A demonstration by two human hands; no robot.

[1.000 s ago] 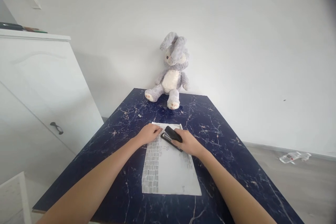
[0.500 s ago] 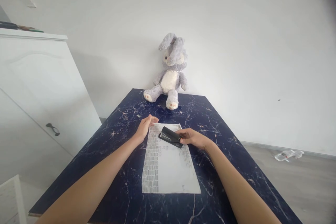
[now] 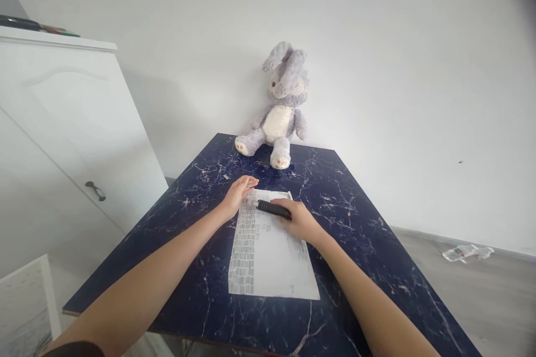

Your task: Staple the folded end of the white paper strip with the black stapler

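A printed sheet of paper [image 3: 276, 268] lies flat on the dark blue marble-patterned table [image 3: 192, 284]. At its far left corner rests my left hand [image 3: 239, 194], fingers stretched out and nothing visible in it. My right hand [image 3: 299, 220] is closed around a black stapler [image 3: 272, 208] over the upper part of the sheet. The stapler's front end points left, toward the paper's far left corner and my left hand. My right fingers' undersides are hidden, and I cannot tell whether the stapler touches the sheet.
A grey plush rabbit [image 3: 278, 117] sits at the table's far end against the white wall. To the left stands a white cabinet [image 3: 62, 122] with a dark handle [image 3: 95, 191]. A clear plastic bottle [image 3: 460, 252] lies on the floor at right. A small light scrap [image 3: 226, 177] is on the table.
My right hand has turned the stapler and shifted its front end toward the sheet's far left corner; its grip now wraps further over. My left hand stays at the corner. The view has tilted slightly.
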